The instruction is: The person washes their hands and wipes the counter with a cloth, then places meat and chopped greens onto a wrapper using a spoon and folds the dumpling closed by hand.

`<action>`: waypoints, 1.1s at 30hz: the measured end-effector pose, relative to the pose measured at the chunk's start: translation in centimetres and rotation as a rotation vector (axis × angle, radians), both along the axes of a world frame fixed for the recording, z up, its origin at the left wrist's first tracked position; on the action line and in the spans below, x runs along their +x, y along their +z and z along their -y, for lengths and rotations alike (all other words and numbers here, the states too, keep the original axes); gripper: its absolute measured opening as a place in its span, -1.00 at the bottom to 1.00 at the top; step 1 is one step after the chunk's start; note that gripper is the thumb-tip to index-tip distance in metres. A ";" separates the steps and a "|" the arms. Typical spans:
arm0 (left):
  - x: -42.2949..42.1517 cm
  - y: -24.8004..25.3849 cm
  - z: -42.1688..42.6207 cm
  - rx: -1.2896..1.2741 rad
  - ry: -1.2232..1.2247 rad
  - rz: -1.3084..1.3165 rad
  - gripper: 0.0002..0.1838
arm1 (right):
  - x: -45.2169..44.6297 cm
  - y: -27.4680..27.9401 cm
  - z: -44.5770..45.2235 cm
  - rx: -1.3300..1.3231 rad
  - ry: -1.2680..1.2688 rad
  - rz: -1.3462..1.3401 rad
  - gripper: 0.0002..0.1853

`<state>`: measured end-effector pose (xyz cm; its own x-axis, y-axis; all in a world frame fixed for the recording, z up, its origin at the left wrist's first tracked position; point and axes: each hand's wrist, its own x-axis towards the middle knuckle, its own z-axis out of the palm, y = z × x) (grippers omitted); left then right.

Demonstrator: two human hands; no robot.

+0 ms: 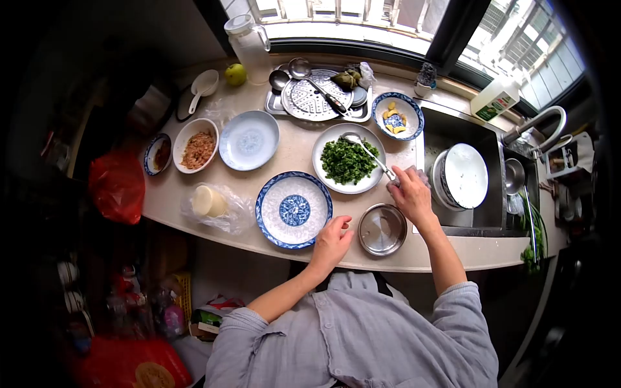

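Note:
My right hand [412, 197] is at the handle end of a metal spoon [374, 155], with thumb and fingers closed about it. The spoon's head rests in chopped greens [346, 160] on a white plate [354, 188]. Under that hand, by the counter's edge, stands a round steel bowl [383, 229]. My left hand [333, 240] is beside the lower right rim of a blue-and-white patterned plate [294, 210] that bears no food. Its fingers are loosely bent, thumb apart, holding nothing; whether it touches the rim I cannot tell.
Left on the counter [174, 210] are a bowl of minced meat [198, 150], a pale blue plate [250, 141] and a bagged pale block [210, 201]. Behind are a jug [249, 48], a tray with ladles [317, 96] and a bowl with yellow pieces [398, 116]. Bowls [466, 176] sit in the sink [482, 223].

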<state>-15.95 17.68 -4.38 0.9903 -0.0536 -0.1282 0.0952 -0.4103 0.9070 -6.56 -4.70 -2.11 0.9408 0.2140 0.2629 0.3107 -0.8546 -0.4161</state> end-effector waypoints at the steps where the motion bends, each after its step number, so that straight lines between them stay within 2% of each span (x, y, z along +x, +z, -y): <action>1: -0.1 0.9 -0.9 -0.015 -0.007 -0.037 -0.67 | -1.5 0.4 0.3 0.006 -0.084 0.019 -0.62; 3: -0.2 1.4 -3.2 -0.006 0.022 -0.047 -0.68 | -5.0 -0.3 1.5 0.115 -0.266 -0.274 -0.64; 5: -1.0 1.6 -6.2 -0.120 0.134 -0.119 -0.72 | -7.8 -1.8 1.3 0.137 -0.308 -0.532 -0.69; 7: -1.7 2.4 -9.6 -0.032 0.274 -0.100 -0.75 | -9.8 -4.3 0.2 0.153 -0.383 -0.443 -0.74; 9: -2.5 0.5 -13.7 -0.006 0.390 -0.042 -0.78 | -10.4 -4.6 -0.4 0.255 -0.391 -0.344 -0.76; 11: -2.8 -0.3 -16.6 -0.031 0.532 0.035 -0.79 | -11.0 -5.6 0.4 0.517 -0.450 -0.333 -0.77; 12: -3.2 0.1 -17.4 -0.093 0.568 -0.053 -0.79 | -11.4 -6.6 1.0 0.624 -0.475 -0.339 -0.77; 13: -3.0 1.8 -17.5 -0.161 0.577 -0.148 -0.80 | -11.9 -7.0 2.1 0.725 -0.521 -0.325 -0.77; 14: -2.9 2.0 -17.6 -0.169 0.561 -0.112 -0.80 | -12.2 -5.7 2.3 0.773 -0.580 -0.355 -0.77; 15: -2.8 2.0 -17.2 -0.181 0.539 -0.072 -0.80 | -12.5 -7.5 3.7 0.919 -0.593 -0.328 -0.76; 17: -1.9 2.2 -15.5 -0.187 0.463 -0.065 -0.80 | -13.0 -6.0 3.6 0.729 -0.663 -0.238 -0.76; 18: -0.9 2.4 -14.0 -0.272 0.344 -0.131 -0.80 | -12.8 -3.2 2.3 0.654 -0.725 -0.250 -0.73; 19: -0.5 2.8 -12.0 -0.348 0.238 -0.198 -0.79 | -12.8 -2.5 1.4 0.639 -0.733 -0.168 -0.73; 20: 0.1 3.9 -9.6 -0.343 0.084 -0.289 -0.76 | -12.9 -0.5 0.6 0.697 -0.729 -0.228 -0.74; 21: 0.5 3.0 -7.4 -0.357 -0.079 -0.284 -0.71 | -13.1 -0.2 0.5 0.622 -0.732 -0.249 -0.74; 22: 0.8 4.0 -4.6 -0.357 -0.226 -0.314 -0.62 | -13.1 -0.8 0.8 0.745 -0.680 -0.258 -0.74; 23: 0.8 4.3 -1.8 -0.440 -0.330 -0.365 -0.49 | -13.3 -0.9 1.5 0.711 -0.658 -0.274 -0.73; 27: 0.0 6.2 9.7 -0.649 -0.373 -0.400 -0.32 | -14.1 1.3 6.8 0.604 -0.639 -0.362 -0.71; 28: -0.1 5.7 12.3 -0.631 -0.347 -0.359 -0.35 | -14.3 1.2 8.9 0.681 -0.609 -0.336 -0.72; 29: 0.0 4.9 14.9 -0.623 -0.332 -0.312 -0.36 | -14.5 1.6 11.1 0.629 -0.618 -0.324 -0.71; 33: 0.7 5.3 23.8 -0.674 -0.280 -0.391 -0.37 | -15.2 3.3 20.9 0.740 -0.601 -0.249 -0.69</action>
